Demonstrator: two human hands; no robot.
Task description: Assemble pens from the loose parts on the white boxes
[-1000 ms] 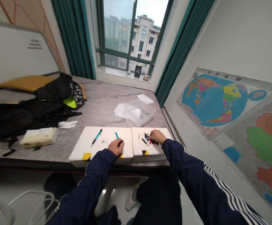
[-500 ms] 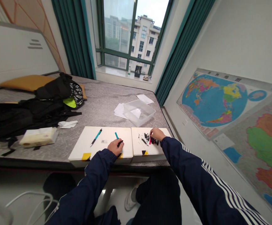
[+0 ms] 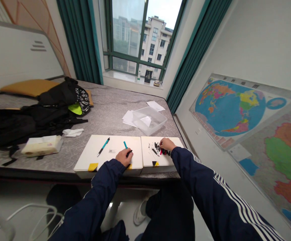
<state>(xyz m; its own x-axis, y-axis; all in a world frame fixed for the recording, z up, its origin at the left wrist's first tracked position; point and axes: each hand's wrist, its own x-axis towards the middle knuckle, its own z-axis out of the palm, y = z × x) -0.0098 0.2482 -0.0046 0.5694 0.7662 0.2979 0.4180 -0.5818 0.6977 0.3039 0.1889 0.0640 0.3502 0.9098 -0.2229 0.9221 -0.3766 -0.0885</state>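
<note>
My left hand (image 3: 123, 157) is closed over the left white box (image 3: 132, 142), with a black pen part (image 3: 129, 153) between thumb and fingers. Just beyond those fingers is a teal pen barrel (image 3: 125, 144); whether they touch it I cannot tell. A whole teal and black pen (image 3: 103, 147) lies on the same box, to the left. Over the right white box (image 3: 147, 160), my right hand (image 3: 167, 144) has its fingers bent down into a pile of small black and red pen parts (image 3: 162, 151). Its fingertips are partly hidden, and anything between them is too small to name.
Behind the boxes a clear plastic tub (image 3: 157, 125) rests on the grey mattress (image 3: 105, 113), beside sheets of paper (image 3: 128, 117). At left are a tissue pack (image 3: 42, 146), a crumpled tissue (image 3: 73, 133) and black bags (image 3: 29, 118). Wall maps (image 3: 230, 103) hang at right.
Both hands keep nearly the same places. The right hand has shifted very slightly over the pile of parts; the camera view has moved a little.
</note>
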